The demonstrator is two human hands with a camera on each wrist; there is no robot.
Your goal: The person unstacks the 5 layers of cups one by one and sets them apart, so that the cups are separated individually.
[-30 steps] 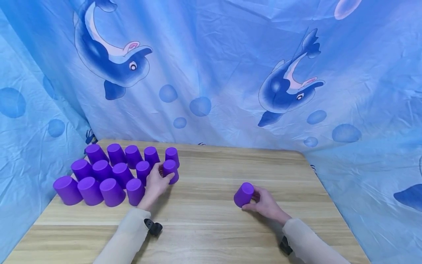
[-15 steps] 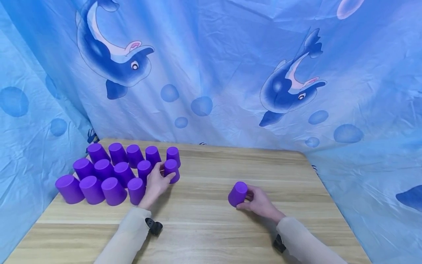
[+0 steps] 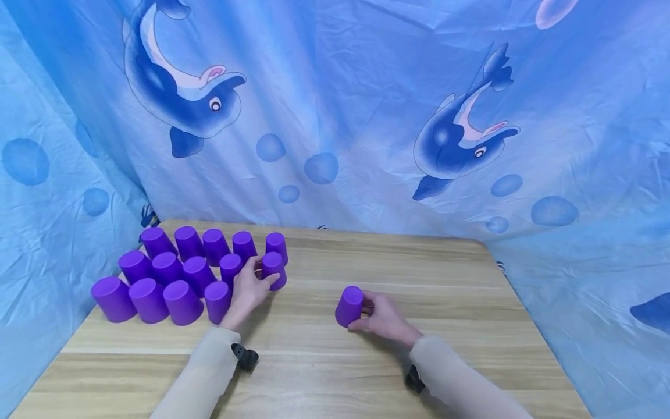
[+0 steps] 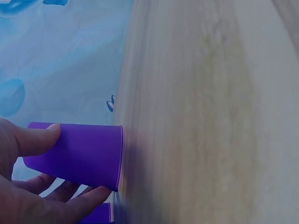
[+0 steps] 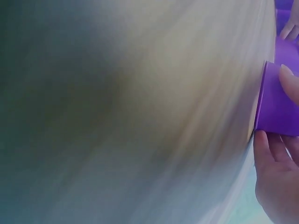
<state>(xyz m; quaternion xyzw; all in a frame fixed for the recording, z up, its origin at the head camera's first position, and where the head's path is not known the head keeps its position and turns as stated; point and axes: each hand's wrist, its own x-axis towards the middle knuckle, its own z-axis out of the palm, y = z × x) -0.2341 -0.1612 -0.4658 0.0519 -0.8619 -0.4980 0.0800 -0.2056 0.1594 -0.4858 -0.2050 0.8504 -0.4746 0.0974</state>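
A lone purple plastic cup [image 3: 349, 305], mouth down on the light wooden table [image 3: 419, 273], was held by the right hand [image 3: 384, 319] near the middle of the table, a little right of centre and well apart from the rest. The grip here was closed round the cup's side: in the right wrist view a fingertip was seen pressed on the purple wall [image 5: 279, 105] with other fingers curled beneath it, and the rim was kept against the wood, so the cup looked to be slid rather than lifted. That view was heavily blurred, so little more could be told.

At the far left, a block of upside-down purple cups [image 3: 173, 273] was laid out in three rows, each cup touching or just beside its neighbours. The end cup of the middle row [image 3: 274, 270] was clasped by the left hand [image 3: 247, 291]; thumb on one side, fingers wrapped on the other, as shown clearly in the left wrist view [image 4: 79, 154]. Its mouth was kept flat on the table, and it was held snug beside the next cup, seemingly to keep the row steady and in line.

Every cup was set base up, which let them be packed tightly at the rims. Behind the table a blue cloth with cartoon dolphins and bubbles [image 3: 324, 105] was hung as a backdrop.
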